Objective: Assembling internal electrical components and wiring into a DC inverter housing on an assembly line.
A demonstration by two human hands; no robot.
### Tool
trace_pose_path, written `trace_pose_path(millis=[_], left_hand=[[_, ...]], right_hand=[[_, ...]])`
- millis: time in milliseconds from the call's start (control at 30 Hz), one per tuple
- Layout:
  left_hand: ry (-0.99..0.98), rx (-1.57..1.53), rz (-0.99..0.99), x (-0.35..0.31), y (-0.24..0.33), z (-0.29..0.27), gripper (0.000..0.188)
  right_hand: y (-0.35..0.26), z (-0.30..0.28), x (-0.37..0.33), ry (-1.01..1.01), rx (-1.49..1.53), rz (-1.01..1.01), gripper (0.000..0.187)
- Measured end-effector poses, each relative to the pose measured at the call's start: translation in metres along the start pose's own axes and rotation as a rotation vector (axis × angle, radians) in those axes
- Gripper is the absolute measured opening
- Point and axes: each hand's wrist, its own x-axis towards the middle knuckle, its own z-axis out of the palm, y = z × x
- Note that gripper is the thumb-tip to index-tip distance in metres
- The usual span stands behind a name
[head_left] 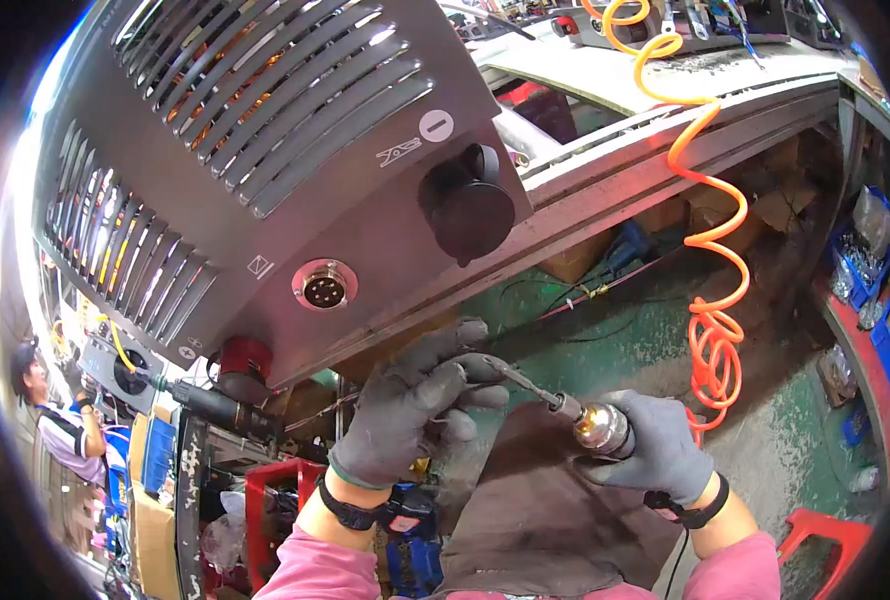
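Note:
My right hand (655, 445), in a grey glove, is wrapped round a power screwdriver (602, 430) with a shiny metal front. Its long bit (530, 385) points up and left toward my left hand (405, 405), gloved too. The left fingers are curled together at the bit's tip; whatever small thing they pinch there is hidden. Just beyond stands a grey machine housing (295, 230) with slotted vents. On its near panel are a round pin socket (325, 285), a black round cap (468, 205) and a red connector (242, 368).
An orange coiled hose (715, 240) hangs down on the right, ending behind my right hand. A metal rail (655, 155) runs along the bench. Blue parts bins (870, 260) are at right, a red stool (825, 545) lower right, a red crate (265, 510) lower left. Another person (70, 430) works far left.

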Motion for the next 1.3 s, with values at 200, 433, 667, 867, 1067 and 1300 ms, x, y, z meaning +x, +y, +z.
trace_pose_path(millis=[200,433,667,867,1067,1300], left_hand=[[0.182,0.078,0.011,0.003,-0.013,-0.005,0.041],[-0.008,0.304,-0.152,0.005,-0.018,-0.008,0.050],[0.055,0.210,0.197,-0.002,-0.023,0.011,0.040],[0.231,-0.036,0.242,-0.015,-0.021,0.016,0.048],[0.076,0.029,0.297,-0.020,-0.014,0.006,0.048],[-0.061,-0.021,0.418,-0.032,-0.009,0.011,0.052]], right_hand=[[-0.004,-0.008,0.000,-0.100,-0.027,0.031,0.052],[0.001,-0.005,-0.006,-0.027,0.001,0.013,0.051],[0.002,0.002,-0.010,-0.085,-0.042,0.030,0.052],[-0.002,0.007,-0.012,-0.094,0.026,0.011,0.053],[0.001,0.013,-0.010,-0.162,0.036,0.008,0.054],[-0.011,0.018,-0.001,-0.236,0.146,0.055,0.051]])
